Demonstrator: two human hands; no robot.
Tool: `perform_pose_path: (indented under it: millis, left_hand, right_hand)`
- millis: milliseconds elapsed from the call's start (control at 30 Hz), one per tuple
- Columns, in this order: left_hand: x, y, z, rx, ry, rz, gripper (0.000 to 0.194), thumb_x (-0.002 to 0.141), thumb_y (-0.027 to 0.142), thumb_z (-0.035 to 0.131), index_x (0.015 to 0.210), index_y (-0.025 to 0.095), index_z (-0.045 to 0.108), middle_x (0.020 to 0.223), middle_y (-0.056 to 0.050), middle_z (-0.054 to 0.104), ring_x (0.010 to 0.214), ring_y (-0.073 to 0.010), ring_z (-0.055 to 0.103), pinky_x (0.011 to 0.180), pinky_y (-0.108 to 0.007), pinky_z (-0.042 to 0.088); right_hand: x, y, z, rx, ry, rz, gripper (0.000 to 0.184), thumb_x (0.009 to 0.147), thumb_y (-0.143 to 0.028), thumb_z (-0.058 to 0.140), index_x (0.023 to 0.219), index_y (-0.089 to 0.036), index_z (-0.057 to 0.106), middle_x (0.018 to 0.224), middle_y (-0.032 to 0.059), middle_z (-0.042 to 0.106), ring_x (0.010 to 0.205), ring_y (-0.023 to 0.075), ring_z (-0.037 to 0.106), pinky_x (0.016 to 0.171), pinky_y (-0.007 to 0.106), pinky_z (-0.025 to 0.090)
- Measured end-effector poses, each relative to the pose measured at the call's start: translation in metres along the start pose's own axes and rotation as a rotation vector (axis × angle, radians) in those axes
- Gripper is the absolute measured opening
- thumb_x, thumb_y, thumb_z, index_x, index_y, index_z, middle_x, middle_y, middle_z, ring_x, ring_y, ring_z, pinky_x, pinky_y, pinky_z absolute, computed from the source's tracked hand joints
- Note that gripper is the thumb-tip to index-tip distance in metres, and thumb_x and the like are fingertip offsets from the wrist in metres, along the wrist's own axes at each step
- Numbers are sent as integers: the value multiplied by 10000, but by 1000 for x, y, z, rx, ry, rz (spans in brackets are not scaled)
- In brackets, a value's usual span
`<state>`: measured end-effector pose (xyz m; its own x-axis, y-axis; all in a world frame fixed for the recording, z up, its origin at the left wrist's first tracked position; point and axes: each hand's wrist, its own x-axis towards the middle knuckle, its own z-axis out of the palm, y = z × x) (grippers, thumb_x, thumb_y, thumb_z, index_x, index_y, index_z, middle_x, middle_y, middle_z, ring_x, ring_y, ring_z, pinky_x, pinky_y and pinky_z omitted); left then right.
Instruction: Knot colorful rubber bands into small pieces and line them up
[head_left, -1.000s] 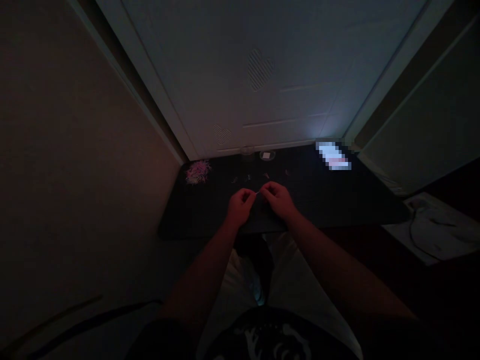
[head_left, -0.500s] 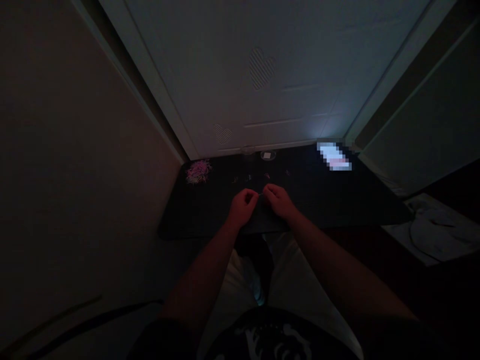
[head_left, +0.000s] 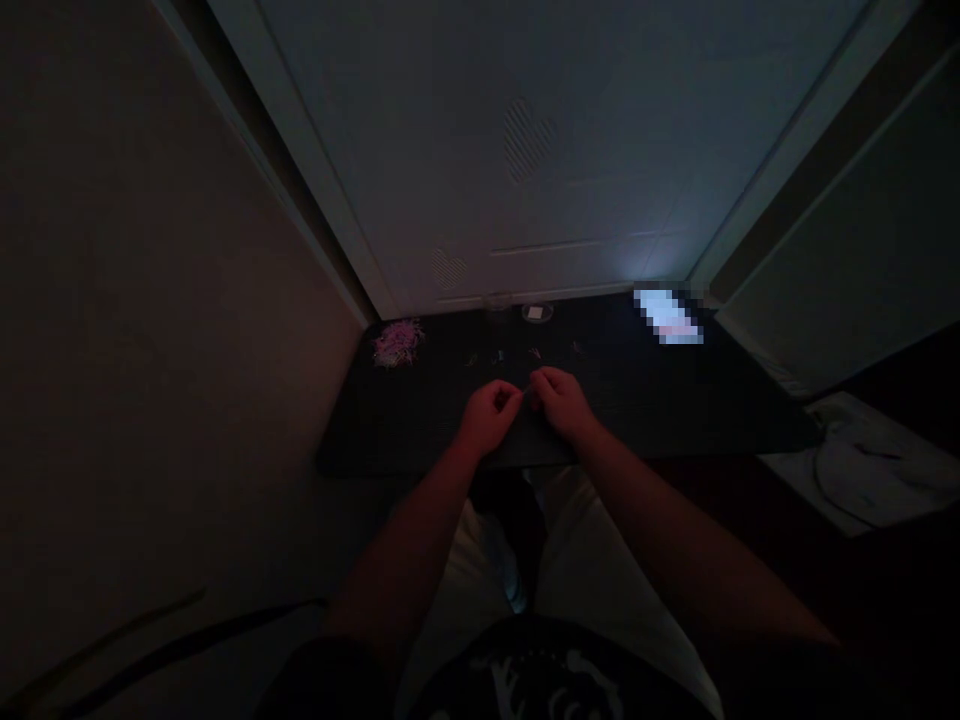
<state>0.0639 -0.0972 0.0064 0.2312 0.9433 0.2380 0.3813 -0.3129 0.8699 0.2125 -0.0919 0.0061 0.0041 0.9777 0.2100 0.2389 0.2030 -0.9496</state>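
Close together over the dark table (head_left: 645, 410), my left hand (head_left: 487, 413) and my right hand (head_left: 561, 400) face each other with fingers pinched. A small thin pale strip (head_left: 526, 392) spans the gap between the fingertips, its ends hidden in them. The dark makes its exact kind hard to make out. Just beyond my hands several tiny pieces lie in a row, among them a pinkish one (head_left: 535, 353) and a pale one (head_left: 500, 356). At the table's left rests a tangled pile of thin pink and white strips (head_left: 398, 343).
At the back edge stand a clear round container (head_left: 496, 303) and a shallow clear dish (head_left: 537, 313) with a white square in it. A bright blurred screen (head_left: 667, 316) lies back right. Behind the table rises a pale panel (head_left: 420, 130) with heart patterns; a wall borders the left.
Both hands have shifted slightly right, the left one more, narrowing the gap between the fingertips. The strip stays between them. The view has tilted a little.
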Motion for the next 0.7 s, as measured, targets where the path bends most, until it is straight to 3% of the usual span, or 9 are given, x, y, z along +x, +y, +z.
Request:
perform_pose_path:
  millis: [167,333,500,567,700]
  left_hand:
    - [0,0,-1,-10,5,14,153,801,288,523,772,153,588,744,-18,617,679,-112,545,612,-221,424]
    - [0,0,-1,-7,8,3,166,809,302,514,777,156,586,743,-13,613,678,-111,543,623,-224,422]
    - [-1,-1,1,-3,-30,22,175,809,315,515,787,157,586,723,-10,602,649,-109,528,600,-226,411]
    - [0,-1,1,-1,-37,31,172,810,310,513,783,155,583,726,-10,599,651,-108,525,602,-226,409]
    - [0,0,-1,-3,-12,21,150,806,284,512,775,151,574,732,-7,598,650,-101,524,604,-219,405]
  right_hand:
    - [3,6,-1,187,143,53,369,835,-464,429,568,-210,426,459,-34,432,453,106,414,487,248,345]
    - [2,5,-1,134,-16,34,345,813,-459,482,589,-197,482,484,-22,474,472,108,436,506,250,356]
    - [7,10,0,422,186,60,336,817,-455,466,591,-216,403,467,-36,407,439,107,407,468,254,339]
    - [6,9,0,366,157,51,340,815,-460,471,587,-213,416,467,-34,422,442,108,415,474,255,341]
    - [3,6,0,48,-25,-15,355,798,-454,503,560,-192,484,486,-17,489,478,107,446,510,253,343]
